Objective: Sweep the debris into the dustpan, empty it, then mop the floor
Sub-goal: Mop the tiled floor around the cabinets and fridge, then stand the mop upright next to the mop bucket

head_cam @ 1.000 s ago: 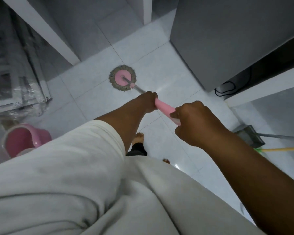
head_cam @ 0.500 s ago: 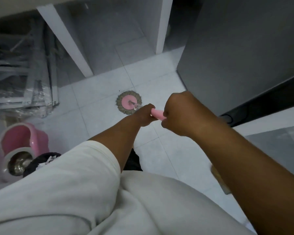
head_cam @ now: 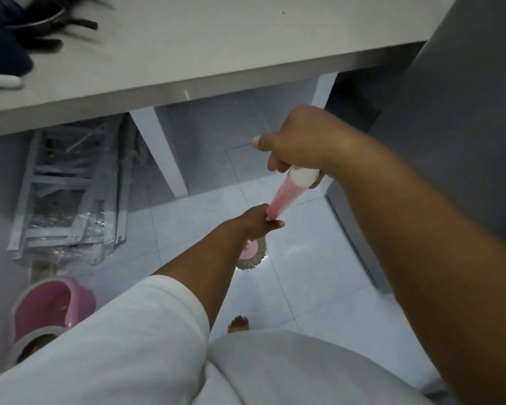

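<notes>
Pink mop handle [head_cam: 284,197] in both fists, right hand [head_cam: 292,141] above left hand [head_cam: 256,220]

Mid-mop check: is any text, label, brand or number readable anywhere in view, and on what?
None: no text can be read in this view.
Mop handle: plain pink with a white end, no print seen.
Bucket: pink, no label seen.
Counter: no writing; the things at its left end are blurred.
Wrapped frames: blurred, no label made out.
</notes>
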### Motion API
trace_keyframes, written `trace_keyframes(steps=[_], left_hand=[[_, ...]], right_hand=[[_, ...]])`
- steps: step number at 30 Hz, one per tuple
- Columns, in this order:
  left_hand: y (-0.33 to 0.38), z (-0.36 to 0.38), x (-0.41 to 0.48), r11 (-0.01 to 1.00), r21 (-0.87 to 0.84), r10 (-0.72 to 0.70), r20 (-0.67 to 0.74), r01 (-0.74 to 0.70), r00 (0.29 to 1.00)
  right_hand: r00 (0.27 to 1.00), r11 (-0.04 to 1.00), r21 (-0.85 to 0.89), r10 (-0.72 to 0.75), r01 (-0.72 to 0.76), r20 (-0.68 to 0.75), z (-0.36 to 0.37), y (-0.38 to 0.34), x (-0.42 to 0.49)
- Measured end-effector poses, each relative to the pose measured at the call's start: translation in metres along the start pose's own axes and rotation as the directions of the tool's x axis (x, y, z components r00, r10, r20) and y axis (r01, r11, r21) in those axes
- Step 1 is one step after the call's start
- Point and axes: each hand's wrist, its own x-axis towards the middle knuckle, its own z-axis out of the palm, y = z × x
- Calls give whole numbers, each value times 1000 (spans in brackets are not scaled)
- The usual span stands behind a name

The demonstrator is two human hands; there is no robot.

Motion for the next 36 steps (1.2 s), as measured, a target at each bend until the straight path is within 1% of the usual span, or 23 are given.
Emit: trace_keyframes(steps=[2, 4, 8, 10, 11, 14, 18, 20, 22, 25, 27, 30, 32, 36], left_hand=[[-3, -15, 9, 999, -36, 15, -11, -15, 1000], [-6, -27, 17, 998, -70, 7, -23, -9, 1000], [-10, -54, 36, 992, -125, -18, -43, 13, 999], [-10, -68, 43, 988, -153, -31, -59, 22, 998], [-10, -74, 46, 985, -169, -31, -68, 19, 997], [-10, -86, 56, 975, -223, -16, -86, -3, 996], [-9, -97, 74, 953, -304, -28, -124, -11, 992], [-9, -103, 86, 937, -350, -40, -128, -7, 991], [-9, -111, 99, 930, -367, -63, -149, 4, 987], [-5, -120, 118, 903, -428, -97, -145, 26, 985], [-4, -124, 128, 906, -418, -139, -160, 60, 977], [-7, -128, 141, 896, -434, -192, -193, 92, 962], [-8, -130, 146, 888, -452, -197, -210, 83, 958], [-9, -135, 145, 827, -555, -239, -205, 89, 949]], right_hand=[[999, 997, 77, -2, 6, -54, -6, -5, 14], [987, 986, 151, -45, 68, -154, -7, -4, 24], [917, 942, 232, -145, 243, -371, 7, 8, 51], [882, 930, 221, -174, 293, -437, 21, 17, 68], [882, 931, 207, -188, 299, -432, 28, 21, 77], [913, 933, 211, -206, 292, -352, 47, 31, 109], [918, 923, 228, -227, 309, -324, 50, 37, 152], [934, 924, 228, -249, 309, -256, 50, 42, 172], [946, 922, 242, -257, 301, -197, 48, 49, 191], [941, 915, 243, -284, 323, -182, 42, 54, 221], [939, 911, 239, -302, 335, -164, 38, 57, 239], [941, 911, 237, -326, 338, -91, 38, 64, 261], [935, 908, 223, -342, 354, -89, 40, 66, 270], [926, 902, 214, -363, 376, -100, 41, 62, 281]])
